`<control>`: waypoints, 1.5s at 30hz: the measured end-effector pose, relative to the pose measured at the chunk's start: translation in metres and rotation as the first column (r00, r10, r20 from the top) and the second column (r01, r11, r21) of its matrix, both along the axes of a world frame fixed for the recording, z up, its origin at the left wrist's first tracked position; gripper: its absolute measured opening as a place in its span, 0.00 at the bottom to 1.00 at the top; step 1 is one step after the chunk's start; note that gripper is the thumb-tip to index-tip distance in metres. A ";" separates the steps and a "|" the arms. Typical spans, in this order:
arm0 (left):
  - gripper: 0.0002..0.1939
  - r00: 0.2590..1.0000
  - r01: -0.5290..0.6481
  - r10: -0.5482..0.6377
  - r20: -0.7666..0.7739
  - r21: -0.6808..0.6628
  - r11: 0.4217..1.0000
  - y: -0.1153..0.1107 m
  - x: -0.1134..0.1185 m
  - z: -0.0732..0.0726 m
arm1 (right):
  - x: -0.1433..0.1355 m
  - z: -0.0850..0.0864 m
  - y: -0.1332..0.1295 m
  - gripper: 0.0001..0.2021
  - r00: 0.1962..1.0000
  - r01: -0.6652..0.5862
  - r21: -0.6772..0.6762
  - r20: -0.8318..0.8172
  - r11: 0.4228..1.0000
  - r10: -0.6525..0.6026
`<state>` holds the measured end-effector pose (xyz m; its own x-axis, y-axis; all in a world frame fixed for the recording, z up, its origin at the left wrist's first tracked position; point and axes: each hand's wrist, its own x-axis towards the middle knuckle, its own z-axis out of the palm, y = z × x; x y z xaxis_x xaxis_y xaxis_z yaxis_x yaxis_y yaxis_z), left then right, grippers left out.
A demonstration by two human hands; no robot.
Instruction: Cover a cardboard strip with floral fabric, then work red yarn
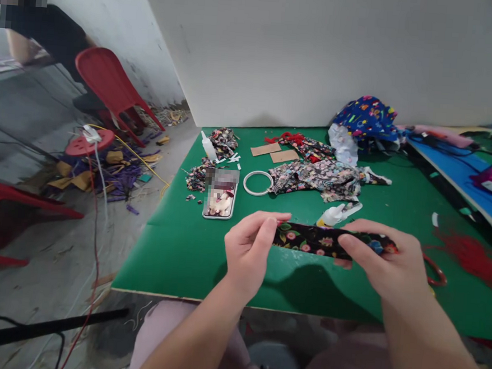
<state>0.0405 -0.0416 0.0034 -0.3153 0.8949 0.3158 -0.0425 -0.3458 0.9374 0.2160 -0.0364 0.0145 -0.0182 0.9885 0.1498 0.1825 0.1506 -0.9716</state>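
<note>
A black floral fabric strip is stretched sideways between my two hands, above the front part of the green table. My left hand pinches its left end between thumb and fingers. Toward the other end, my right hand grips the strip, thumb on top and fingers beneath. Just behind the strip lies a small white glue bottle with a yellowish body. Farther back are a white ring and a heap of floral fabric. A phone lies left of the ring.
On the green table stand another white bottle and fabric scraps. Two brown cards lie at the back. Scissors with red handles are partly hidden by my right hand. A red chair and a seated person are at left.
</note>
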 end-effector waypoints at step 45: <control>0.06 0.771 0.301 -0.087 0.630 -0.241 0.923 0.022 -0.006 -0.006 | 0.002 0.013 0.004 0.20 0.690 -0.420 -0.095 0.613 0.903 0.385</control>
